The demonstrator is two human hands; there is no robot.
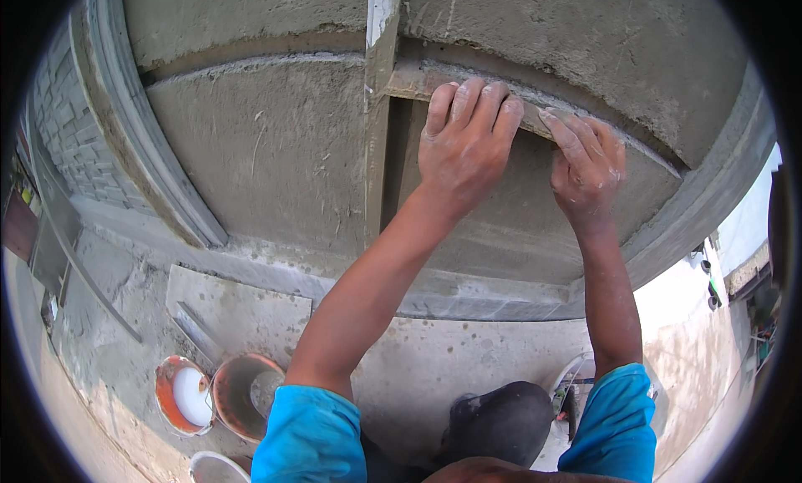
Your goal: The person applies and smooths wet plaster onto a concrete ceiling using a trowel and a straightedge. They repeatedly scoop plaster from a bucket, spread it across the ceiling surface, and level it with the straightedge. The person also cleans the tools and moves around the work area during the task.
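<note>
Grey plastered wall [267, 149] looks largely coated; left hand [468, 136] and right hand [589, 165] clamp fingers on the pale strip [408, 86] below the groove [476, 61], whose rough edges seem unfinished

Holding both arms [368, 295] out in front here, with forearms bare! Hooking the left hand [472, 136] over with fingers curled, and crooking the right hand [587, 165] near it, both dusted pale.

The left hand [468, 144] hides part of the strip [535, 118].
</note>
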